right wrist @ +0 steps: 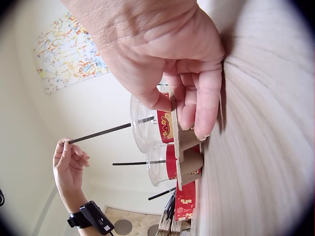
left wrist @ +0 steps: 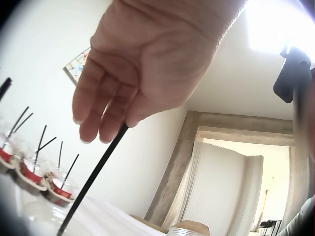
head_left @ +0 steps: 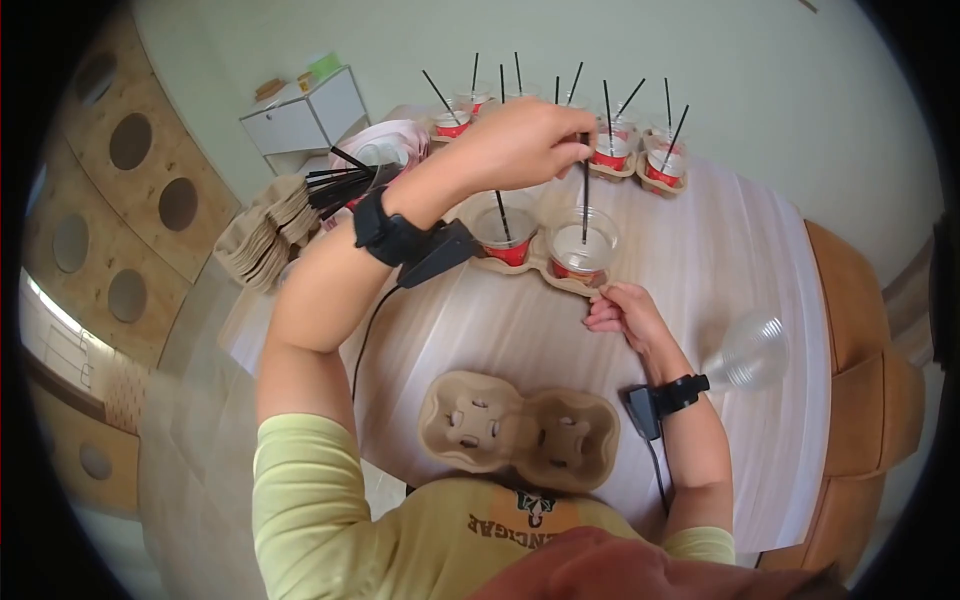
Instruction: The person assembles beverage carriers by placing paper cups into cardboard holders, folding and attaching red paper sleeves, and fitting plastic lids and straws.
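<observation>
Head view centres on the moulded-pulp two-cup carrier (head_left: 568,286). Above it, your left hand (head_left: 530,140) pinches the upper end of a black straw (head_left: 586,190) between thumb and fingertips; the straw's lower end is inside the clear plastic cup (head_left: 608,240) in the carrier's right-hand well. Your right hand (head_left: 630,308) grips the carrier's near edge, thumb above and fingers below. Hold that edge flat, since lifting it would probably tip both cups. Guide the straw straight down and let go gently; you can't tell from here whether its tip touches the bottom.

In the carrier's left-hand well stands a second cup (head_left: 505,255) with its own straw (head_left: 503,214). Mind your left wrist camera (head_left: 437,255), close beside that cup: it could knock it. Beyond the carrier are more cups in carriers (head_left: 664,186); left of it, a straw bundle (head_left: 340,190) and stacked carriers (head_left: 260,235); nearer you, another two-well carrier (head_left: 516,430); to its right, nested clear cups (head_left: 750,352) lying sideways.
</observation>
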Demonstrator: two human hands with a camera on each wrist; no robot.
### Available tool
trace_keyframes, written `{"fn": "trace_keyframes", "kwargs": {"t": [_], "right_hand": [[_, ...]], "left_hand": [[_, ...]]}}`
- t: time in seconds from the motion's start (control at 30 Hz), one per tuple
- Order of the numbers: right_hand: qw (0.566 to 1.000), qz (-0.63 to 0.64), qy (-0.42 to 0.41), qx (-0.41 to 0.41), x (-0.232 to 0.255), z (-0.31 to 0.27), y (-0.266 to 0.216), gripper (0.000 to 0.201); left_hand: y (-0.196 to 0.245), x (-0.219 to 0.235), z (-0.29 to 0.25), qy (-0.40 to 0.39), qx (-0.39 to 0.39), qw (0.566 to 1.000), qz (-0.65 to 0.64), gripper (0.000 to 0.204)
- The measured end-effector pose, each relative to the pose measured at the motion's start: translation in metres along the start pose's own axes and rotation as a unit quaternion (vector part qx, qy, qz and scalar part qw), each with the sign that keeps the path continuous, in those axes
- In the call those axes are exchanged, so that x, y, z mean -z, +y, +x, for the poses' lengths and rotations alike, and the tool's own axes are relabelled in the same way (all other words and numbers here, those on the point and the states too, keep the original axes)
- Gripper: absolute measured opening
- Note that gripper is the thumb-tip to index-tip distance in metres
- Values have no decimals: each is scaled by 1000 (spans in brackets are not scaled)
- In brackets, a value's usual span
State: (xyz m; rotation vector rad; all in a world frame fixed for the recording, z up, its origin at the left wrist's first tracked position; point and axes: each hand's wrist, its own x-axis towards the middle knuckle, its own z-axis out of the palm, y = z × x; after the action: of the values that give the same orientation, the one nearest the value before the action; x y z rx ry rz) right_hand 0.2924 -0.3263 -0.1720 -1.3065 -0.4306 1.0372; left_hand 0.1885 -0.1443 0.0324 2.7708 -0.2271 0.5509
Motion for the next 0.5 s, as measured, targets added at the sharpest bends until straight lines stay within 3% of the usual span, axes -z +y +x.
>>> {"fn": "trace_keyframes", "kwargs": {"t": [0.03, 0.1, 0.17, 0.27, 0.5], "right_hand": [[1000, 9, 5, 5, -1, -3, -1, 22], [1000, 9, -8, 12, -2, -2, -1, 21], [1000, 7, 17, 3, 0, 0, -1, 20], [1000, 22, 9, -1, 3, 2, 0, 20], [1000, 22, 14, -13, 4, 2, -4, 23]], "left_hand": [[-1, -5, 2, 2, 5, 1000, 3, 8], [-11, -21, 5, 19, -74, 997, -13, 11], [-20, -51, -1, 55, -66, 995, 57, 14], [-29, -71, -9, 50, -21, 998, 31, 16], [-15, -49, -63, 220, 20, 973, -62, 31]]}}
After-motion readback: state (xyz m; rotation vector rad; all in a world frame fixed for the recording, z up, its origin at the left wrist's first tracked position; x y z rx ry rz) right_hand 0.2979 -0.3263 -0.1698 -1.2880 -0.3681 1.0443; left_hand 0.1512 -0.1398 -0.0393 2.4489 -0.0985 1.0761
